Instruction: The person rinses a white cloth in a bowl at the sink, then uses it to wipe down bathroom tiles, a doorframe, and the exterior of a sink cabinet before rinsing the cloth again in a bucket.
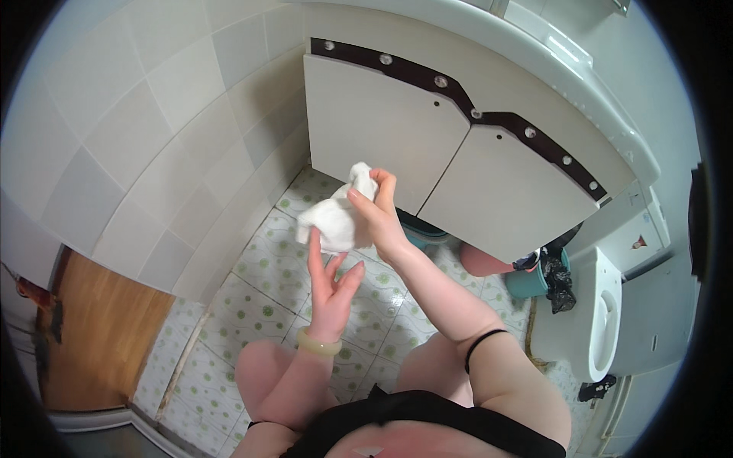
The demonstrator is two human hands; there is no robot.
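A crumpled white cloth [333, 222] hangs above the tiled floor, in front of the vanity cabinet. My right hand [385, 220] pinches its upper right part between thumb and fingers. Below the cloth, my left hand [331, 284] is turned up with its fingers spread. The tip of its index finger overlaps the cloth's lower left edge, and I see no grip there. A pale bangle [319, 342] circles my left wrist. The side of the cloth facing the cabinet is hidden.
White cabinet doors [389, 126] stand ahead under a sink counter [550, 48]. Tiled wall [172, 143] rises at left, above a wood-floored doorway [106, 338]. To the right are a pink basin [481, 259], a teal bin [524, 283] with a black bag, and a white toilet [595, 338].
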